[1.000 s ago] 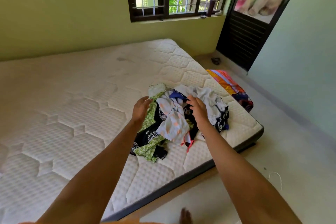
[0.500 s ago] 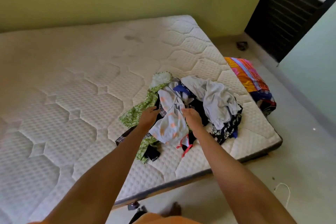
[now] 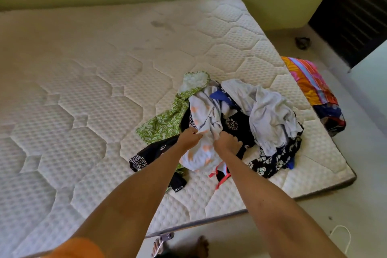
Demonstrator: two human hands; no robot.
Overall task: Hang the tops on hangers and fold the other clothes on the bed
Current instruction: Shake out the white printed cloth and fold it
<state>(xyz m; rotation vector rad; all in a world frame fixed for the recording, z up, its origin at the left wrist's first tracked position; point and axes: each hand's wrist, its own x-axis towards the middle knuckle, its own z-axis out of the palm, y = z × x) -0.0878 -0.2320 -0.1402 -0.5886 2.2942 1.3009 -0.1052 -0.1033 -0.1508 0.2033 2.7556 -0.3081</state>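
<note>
Gripping one pale top with orange spots [image 3: 204, 119], left hand [image 3: 188, 138] and right hand [image 3: 226, 142] side by side, fingers curled tight into the cloth. Lying on top of the clothes pile [image 3: 230, 123], near the right front corner of the bed [image 3: 83, 90], with its lower part hanging down between the two arms. Tucked under it on the left, a green leafy cloth [image 3: 163, 121] and a black cloth with white marks [image 3: 146, 154]. Heaped just to the right, a light grey shirt [image 3: 270, 113], and under that a dark cloth with white flowers [image 3: 272, 160] close to the front edge. Poking out below the right wrist, thin red straps [image 3: 222, 178]. Hanging off the right edge of the bed, a bright striped cloth [image 3: 312, 84]. Down on the floor, bare feet [image 3: 201, 245].
</note>
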